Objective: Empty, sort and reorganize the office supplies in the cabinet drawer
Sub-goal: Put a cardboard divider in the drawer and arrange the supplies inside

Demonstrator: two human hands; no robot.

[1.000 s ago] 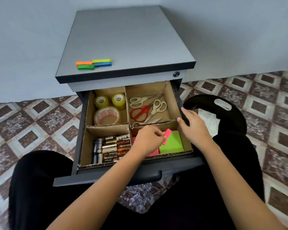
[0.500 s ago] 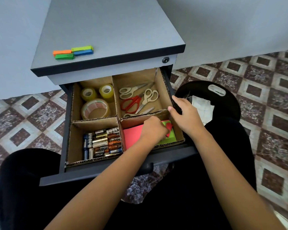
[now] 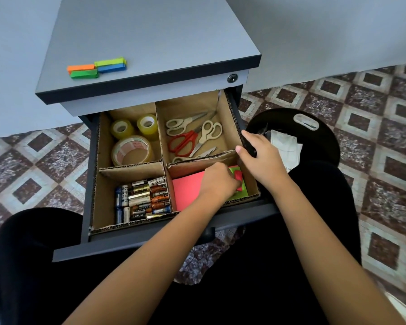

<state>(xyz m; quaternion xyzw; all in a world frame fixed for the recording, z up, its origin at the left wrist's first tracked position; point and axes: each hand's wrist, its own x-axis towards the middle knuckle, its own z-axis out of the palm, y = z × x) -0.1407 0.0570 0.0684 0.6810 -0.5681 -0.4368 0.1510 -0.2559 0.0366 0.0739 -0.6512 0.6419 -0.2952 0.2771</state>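
The open cabinet drawer (image 3: 136,241) holds a cardboard divider with four compartments. Tape rolls (image 3: 132,151) fill the back left one, scissors (image 3: 192,137) the back right, batteries (image 3: 142,199) the front left. In the front right compartment lie a pink sticky pad (image 3: 188,187) and a green pad (image 3: 240,192). My left hand (image 3: 218,181) reaches into that compartment and pinches a small red sticky strip (image 3: 239,178) over the green pad. My right hand (image 3: 259,156) grips the drawer's right rim (image 3: 234,109), fingers curled over its edge.
Several colored sticky strips (image 3: 96,68) lie on the grey cabinet top (image 3: 150,36). A black round stool (image 3: 319,141) with papers (image 3: 285,146) stands to the right of the drawer. My dark-clothed legs sit under the drawer front. Patterned floor tiles surround the cabinet.
My left hand has carried the small pink-red strip down and to the right onto the green pad, uncovering the pink pad. My right hand stays on the drawer rim. The view shifted.
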